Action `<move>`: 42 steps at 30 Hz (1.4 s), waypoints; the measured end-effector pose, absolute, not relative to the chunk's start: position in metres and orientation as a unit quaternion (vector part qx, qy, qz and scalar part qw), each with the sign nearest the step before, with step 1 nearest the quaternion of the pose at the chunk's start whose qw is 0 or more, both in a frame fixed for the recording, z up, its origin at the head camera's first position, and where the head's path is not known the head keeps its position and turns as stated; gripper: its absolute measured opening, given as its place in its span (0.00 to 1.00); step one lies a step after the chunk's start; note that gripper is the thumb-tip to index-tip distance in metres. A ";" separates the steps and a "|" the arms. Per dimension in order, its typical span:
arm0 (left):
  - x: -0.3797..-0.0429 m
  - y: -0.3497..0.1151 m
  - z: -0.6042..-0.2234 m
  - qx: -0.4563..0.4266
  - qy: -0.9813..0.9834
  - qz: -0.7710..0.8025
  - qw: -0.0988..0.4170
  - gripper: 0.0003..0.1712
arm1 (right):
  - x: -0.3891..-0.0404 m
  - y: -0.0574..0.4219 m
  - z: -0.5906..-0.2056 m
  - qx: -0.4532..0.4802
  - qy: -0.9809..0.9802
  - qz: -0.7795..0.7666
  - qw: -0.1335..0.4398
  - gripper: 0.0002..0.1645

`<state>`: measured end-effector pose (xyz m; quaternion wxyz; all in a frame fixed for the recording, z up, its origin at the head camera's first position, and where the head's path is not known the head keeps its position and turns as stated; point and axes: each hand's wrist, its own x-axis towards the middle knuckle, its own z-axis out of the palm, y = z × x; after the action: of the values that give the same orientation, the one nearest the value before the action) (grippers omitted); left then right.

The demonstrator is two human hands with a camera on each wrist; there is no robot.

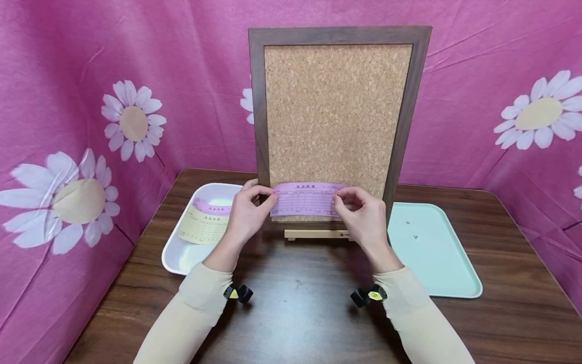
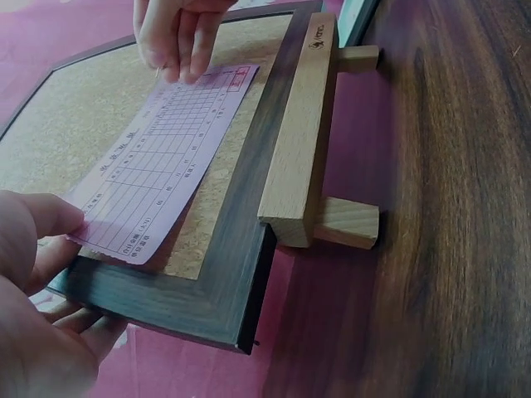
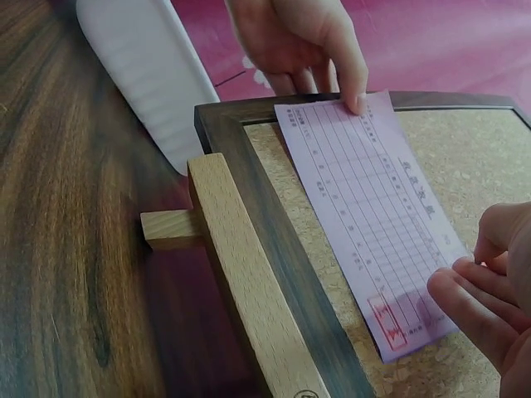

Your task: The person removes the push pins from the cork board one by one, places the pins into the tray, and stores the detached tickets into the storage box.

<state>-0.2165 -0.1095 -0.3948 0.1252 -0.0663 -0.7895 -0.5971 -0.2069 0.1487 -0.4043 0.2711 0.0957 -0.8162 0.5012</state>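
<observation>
A lilac receipt slip (image 1: 303, 199) with a printed grid lies across the lower part of a framed corkboard (image 1: 336, 111). My left hand (image 1: 249, 210) holds the slip's left end, its thumb on the paper and other fingers behind the frame's edge in the left wrist view. At the slip's upper right corner, my right hand (image 1: 364, 215) pinches what looks like a small pin; a thin sliver shows at the fingertips in the left wrist view. The right hand's other fingertips rest on the paper (image 3: 373, 224). The slip's lower edge stands slightly off the cork.
A small wooden stand (image 1: 313, 234) supports the board on the brown table (image 1: 291, 303). At left, a white tray (image 1: 175, 260) holds a yellow slip (image 1: 204, 227) and another lilac slip (image 1: 213, 208). A mint tray (image 1: 436, 268) with tiny pin-like pieces (image 1: 415, 237) lies at right.
</observation>
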 end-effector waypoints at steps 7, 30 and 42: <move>-0.215 -0.114 -0.394 -0.056 -0.779 -0.610 0.132 0.08 | -0.205 0.154 -0.402 0.105 -0.811 0.506 0.276 0.04; -0.210 -0.142 -0.395 -0.050 -0.775 -0.605 0.176 0.07 | -0.195 0.179 -0.400 0.108 -0.811 0.503 0.280 0.05; -0.205 -0.156 -0.394 -0.028 -0.789 -0.592 0.161 0.07 | -0.191 0.192 -0.397 0.119 -0.818 0.474 0.304 0.06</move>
<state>-0.2052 -0.1560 -0.3939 0.1614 -0.0284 -0.7890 -0.5921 -0.1907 0.1920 -0.3975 0.3039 0.1194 -0.8175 0.4744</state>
